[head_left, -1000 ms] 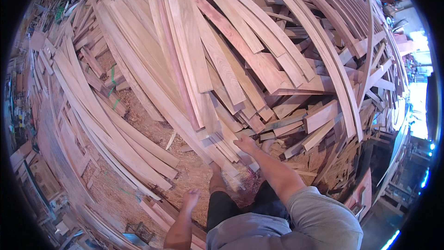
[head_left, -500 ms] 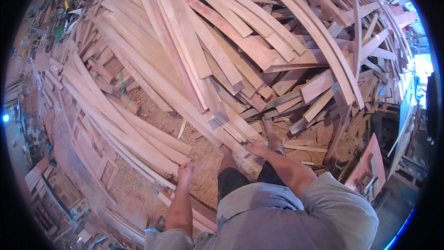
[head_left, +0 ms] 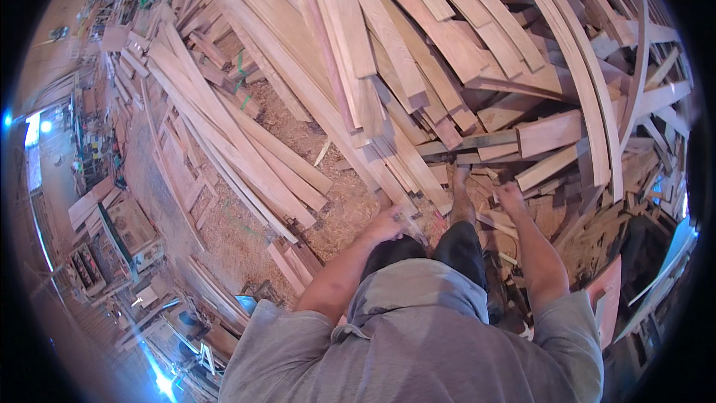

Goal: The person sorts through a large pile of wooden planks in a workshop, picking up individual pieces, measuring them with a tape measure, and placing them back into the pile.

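My left hand [head_left: 385, 225] is by my left thigh, beside the near end of a long pale plank [head_left: 339, 134]. Its fingers are curled; whether they grip the plank end I cannot make out. My right hand [head_left: 511, 196] hangs in front and to the right of my legs, above short wood offcuts. Its fingers are curled in, with nothing visible in them. Several narrow boards [head_left: 425, 172] lie side by side, their ends just ahead of my left hand. They run from my feet up into a large stack of planks [head_left: 328, 37].
Another bundle of long planks [head_left: 246, 149] lies to the left on sawdust-covered ground [head_left: 343, 227]. Crossed beams and long boards [head_left: 574, 67] pile up at the right. A reddish panel [head_left: 605, 295] leans at the lower right. Wooden boxes [head_left: 134, 231] stand far left.
My left hand has moved right and up to the plank ends. My right hand has left those ends and moved right. The whole view has shifted, with the woodpile now further right.
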Demonstrator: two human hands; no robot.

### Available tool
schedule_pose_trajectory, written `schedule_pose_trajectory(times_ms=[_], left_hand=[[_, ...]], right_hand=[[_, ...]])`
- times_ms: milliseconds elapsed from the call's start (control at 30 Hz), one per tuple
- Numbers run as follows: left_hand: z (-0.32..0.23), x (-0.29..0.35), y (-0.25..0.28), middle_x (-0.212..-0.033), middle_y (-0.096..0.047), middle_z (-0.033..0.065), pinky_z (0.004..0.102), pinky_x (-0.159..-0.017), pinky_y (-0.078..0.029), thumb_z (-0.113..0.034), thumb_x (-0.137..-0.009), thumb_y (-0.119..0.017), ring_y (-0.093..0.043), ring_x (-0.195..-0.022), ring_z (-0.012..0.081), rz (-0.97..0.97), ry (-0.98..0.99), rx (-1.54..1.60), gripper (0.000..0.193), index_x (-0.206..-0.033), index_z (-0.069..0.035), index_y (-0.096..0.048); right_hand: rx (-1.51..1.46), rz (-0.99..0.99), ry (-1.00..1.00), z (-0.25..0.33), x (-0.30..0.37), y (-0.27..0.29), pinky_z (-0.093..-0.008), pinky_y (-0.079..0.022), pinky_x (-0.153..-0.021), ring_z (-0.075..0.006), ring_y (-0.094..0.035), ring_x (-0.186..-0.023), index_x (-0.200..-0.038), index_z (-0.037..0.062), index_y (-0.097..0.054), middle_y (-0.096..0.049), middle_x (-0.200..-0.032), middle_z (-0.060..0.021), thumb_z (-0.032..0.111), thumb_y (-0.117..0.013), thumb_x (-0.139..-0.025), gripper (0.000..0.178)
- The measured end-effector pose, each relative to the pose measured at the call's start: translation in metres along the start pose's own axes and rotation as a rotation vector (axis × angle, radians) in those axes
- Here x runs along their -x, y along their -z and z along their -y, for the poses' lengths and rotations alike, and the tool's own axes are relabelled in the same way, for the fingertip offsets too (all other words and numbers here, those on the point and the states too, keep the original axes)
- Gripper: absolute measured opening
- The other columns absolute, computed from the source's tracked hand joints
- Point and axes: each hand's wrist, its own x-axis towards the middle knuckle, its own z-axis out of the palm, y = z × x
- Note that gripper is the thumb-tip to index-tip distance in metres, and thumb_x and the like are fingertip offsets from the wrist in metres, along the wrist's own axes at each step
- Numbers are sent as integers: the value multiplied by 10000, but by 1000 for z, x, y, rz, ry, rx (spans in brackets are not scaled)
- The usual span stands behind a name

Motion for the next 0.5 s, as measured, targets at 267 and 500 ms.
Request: schedule_pose_trajectory(times_ms=[267, 500], left_hand=[[4, -17, 37, -873, -679, 80, 299, -678, -529, -282, -920, -642, -644, -729, 149, -384, -427, -25, 435, -1264, -22, -586], [210, 5, 84, -645, -598, 43, 331, -497, -404, -306, -897, -585, -540, -550, 139, -564, 0, 344, 314, -724, -48, -624]], right_hand=[[460, -119, -83, -116, -1, -11, -460, -530, -687, -358, -659, -773, -1040, 11, -619, -676, -832, -196, 395, -620, -858, 426], [357, 161, 81, 104, 37, -152, -399, -510, -841, -289, -657, -897, -1053, -34, -639, -694, -919, -177, 422, -647, -820, 513]])
